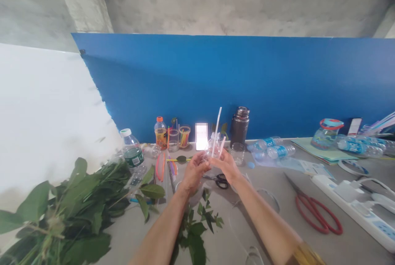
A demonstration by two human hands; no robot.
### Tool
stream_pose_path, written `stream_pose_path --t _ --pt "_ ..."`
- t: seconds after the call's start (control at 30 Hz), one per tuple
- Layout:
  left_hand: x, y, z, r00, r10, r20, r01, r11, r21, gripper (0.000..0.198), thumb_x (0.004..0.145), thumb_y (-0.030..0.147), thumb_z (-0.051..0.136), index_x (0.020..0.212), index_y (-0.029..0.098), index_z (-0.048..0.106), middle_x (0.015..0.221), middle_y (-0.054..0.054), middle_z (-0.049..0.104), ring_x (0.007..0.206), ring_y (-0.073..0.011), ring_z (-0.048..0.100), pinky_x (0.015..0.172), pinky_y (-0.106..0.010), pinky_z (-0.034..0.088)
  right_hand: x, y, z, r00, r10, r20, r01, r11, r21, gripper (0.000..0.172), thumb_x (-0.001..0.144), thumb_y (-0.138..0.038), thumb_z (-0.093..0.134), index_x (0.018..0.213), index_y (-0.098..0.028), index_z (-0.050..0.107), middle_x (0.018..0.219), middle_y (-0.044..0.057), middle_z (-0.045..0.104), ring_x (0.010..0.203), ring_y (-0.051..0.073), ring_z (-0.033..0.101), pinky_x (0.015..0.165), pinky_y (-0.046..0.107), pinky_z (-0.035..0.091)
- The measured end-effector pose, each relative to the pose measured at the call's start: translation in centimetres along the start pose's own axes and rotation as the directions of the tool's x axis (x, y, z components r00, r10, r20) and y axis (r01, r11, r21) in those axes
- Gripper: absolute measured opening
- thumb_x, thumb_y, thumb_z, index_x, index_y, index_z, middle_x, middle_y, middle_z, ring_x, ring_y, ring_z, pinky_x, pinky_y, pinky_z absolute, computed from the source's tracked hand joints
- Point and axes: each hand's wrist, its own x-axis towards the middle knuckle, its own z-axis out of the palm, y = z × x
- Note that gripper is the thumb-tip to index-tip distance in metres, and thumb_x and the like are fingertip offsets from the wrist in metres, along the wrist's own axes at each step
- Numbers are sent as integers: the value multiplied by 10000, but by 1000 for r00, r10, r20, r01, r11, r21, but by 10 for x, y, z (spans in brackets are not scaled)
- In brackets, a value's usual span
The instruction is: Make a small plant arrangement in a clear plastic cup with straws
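Leafy branches are heaped closest, well left of the black scissors. Just above the scissors, left hand and right hand both pinch a small clear plastic container, white straws poking up from it. Looks mid-fitting straws; flimsy stuff, wants a gentle, steady grip.

Soft, even daylight fills the scene, and we find only faint, diffuse shadows beneath the forearms and the leaves at lower left. The white panel at left is washed out, almost without detail. A bright, blurred rectangle glares at centre frame. The clear cup, gripped by the left hand and right hand, all but vanishes against the blue board. We note wide-angle stretching toward the edges, a dark upper right corner and softness in the nearest leaves
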Motion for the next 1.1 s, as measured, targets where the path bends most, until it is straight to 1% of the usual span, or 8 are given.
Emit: stream_pose_path --t 0.1,0.2,0.3,0.37,0.47,0.63,0.87,1.1 --pt "2 -3 -6 994 -107 -5 105 984 -141 411 694 219 881 1063 187 705 1023 -75 721 907 -201 693 839 -363 558 0 -1 -1 1000 -7 16 7 1000 13 509 658 -414 860 1101 -203 725 1101 83 761 1080 300 695 981 452 531" --pt "6 -6 -12 960 -266 -88 240 944 -228 202 802 283 806 904 145 700 853 -67 724 779 -177 701 760 -311 554 0 -1 -3 1000 -9 22 8 1000 23 510 651 -419 863 1099 -215 732 1112 79 761 1105 310 687 972 453 538" --pt "7 -8 -12 901 -423 -92 385 880 -278 265 859 367 748 769 133 660 681 -52 672 715 -188 702 621 -264 500 0 0 -4 1000 -8 10 8 1000 10 523 648 -413 866 1112 -214 731 1144 83 754 1110 313 683 972 456 534" --pt "5 -8 -9 890 -454 -38 421 851 -314 277 866 387 737 780 135 663 674 -48 664 747 -204 708 608 -271 490 1 2 -5 1000 -7 8 7 1000 7 527 648 -406 867 1118 -213 726 1156 84 750 1101 306 687 979 452 528" --pt "0 -7 -2 914 -406 9 380 847 -373 210 867 334 741 823 138 679 757 -50 689 775 -191 697 648 -295 515 2 5 -6 1000 -4 25 3 1000 14 535 655 -393 863 1134 -205 715 1143 91 751 1079 299 694 967 440 532" --pt "-1 -10 2 960 -280 -3 260 895 -363 141 824 249 787 856 147 695 867 -54 711 795 -165 673 693 -301 542 0 3 -4 999 -5 37 5 1000 13 595 642 -449 872 1159 -205 710 1106 98 755 1040 319 707 925 462 559" --pt "0 -14 1 977 -215 -8 198 912 -358 197 741 246 860 804 163 692 848 -21 699 774 -146 654 683 -282 544 1 1 -3 994 -105 36 102 992 79 521 674 -474 855 1127 -245 738 1098 76 758 1077 303 689 931 435 557" --pt "-3 -20 5 981 -196 -4 182 918 -352 231 699 253 892 807 159 710 859 -20 710 778 -145 654 696 -282 556 6 9 -8 998 -60 -36 62 995 75 454 695 -468 840 1056 -203 767 1114 83 755 1031 281 686 901 397 549"
